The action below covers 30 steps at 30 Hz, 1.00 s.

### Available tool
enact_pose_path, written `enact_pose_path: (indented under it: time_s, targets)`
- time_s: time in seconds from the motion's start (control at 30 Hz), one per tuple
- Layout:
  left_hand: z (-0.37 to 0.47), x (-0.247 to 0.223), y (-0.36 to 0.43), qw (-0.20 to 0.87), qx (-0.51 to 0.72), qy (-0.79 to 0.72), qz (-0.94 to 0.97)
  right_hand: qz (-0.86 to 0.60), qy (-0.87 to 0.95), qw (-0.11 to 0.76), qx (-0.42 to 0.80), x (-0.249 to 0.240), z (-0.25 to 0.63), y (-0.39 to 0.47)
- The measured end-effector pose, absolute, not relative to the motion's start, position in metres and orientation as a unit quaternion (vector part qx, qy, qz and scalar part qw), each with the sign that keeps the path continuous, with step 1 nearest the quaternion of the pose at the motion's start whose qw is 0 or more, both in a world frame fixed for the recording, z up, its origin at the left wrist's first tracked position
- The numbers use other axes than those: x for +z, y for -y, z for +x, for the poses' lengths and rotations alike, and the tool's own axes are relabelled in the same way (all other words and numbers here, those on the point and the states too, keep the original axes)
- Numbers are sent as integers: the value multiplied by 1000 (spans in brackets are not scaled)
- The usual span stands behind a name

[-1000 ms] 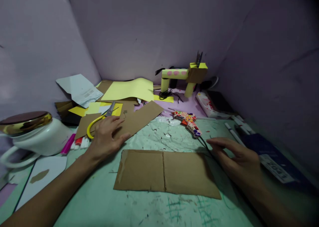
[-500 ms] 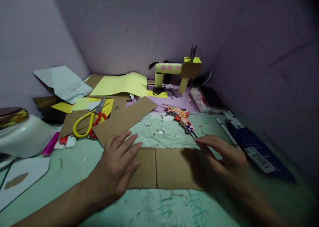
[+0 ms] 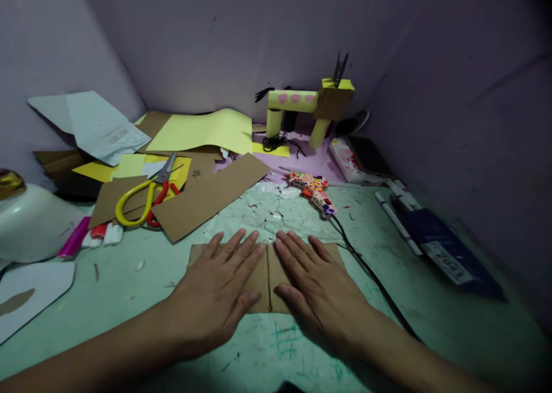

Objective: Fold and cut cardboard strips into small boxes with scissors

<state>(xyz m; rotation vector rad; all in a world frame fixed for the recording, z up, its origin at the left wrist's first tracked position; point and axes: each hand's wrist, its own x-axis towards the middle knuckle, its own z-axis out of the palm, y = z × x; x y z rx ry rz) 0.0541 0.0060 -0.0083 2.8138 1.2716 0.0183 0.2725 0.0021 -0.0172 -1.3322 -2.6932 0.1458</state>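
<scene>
Cardboard [image 3: 268,275] lay flat on the green surface [image 3: 133,295], a crease running down its middle between the two hands. The left hand [image 3: 213,292] pressed palm-down on its left half, fingers spread apart. The right hand [image 3: 321,289] rested likewise on its right half, the thumb and little finger held out and the other fingers close together; neither hand gripped anything.

Just beyond the cardboard, to its right, was a flower-patterned glue gun [image 3: 321,197], its black cord [image 3: 371,272] passing along the cardboard's right side. Beyond its left end lay a brown strip [image 3: 211,197] and yellow-handled scissors [image 3: 150,195]. Well to its right were white pens [image 3: 399,223] and a dark blue packet [image 3: 448,255]; well to its left, a white pot [image 3: 38,223]. Farther beyond it, a yellow sheet [image 3: 207,131] lay near a standing yellow-and-brown animal figure [image 3: 297,101].
</scene>
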Motion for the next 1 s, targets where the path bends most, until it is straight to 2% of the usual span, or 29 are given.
enact_pose_path:
  time_s: [0.2,0.4,0.6,0.8,1.0]
  targets:
    - [57,-7,-4,46,-1,-414,909,-443,894,49,40,-13,269,-2]
    - [57,-4,-3,82,-2,-425,901,-443,891,39,86,-11,270,-2]
    - [38,6,-11,115,122,-461,871,-459,875,58,141,10,289,-13]
    - [32,19,-21,129,117,-438,882,-455,875,68,150,23,302,-24]
    - [32,28,-22,165,206,-448,854,-491,840,79,216,40,300,-32]
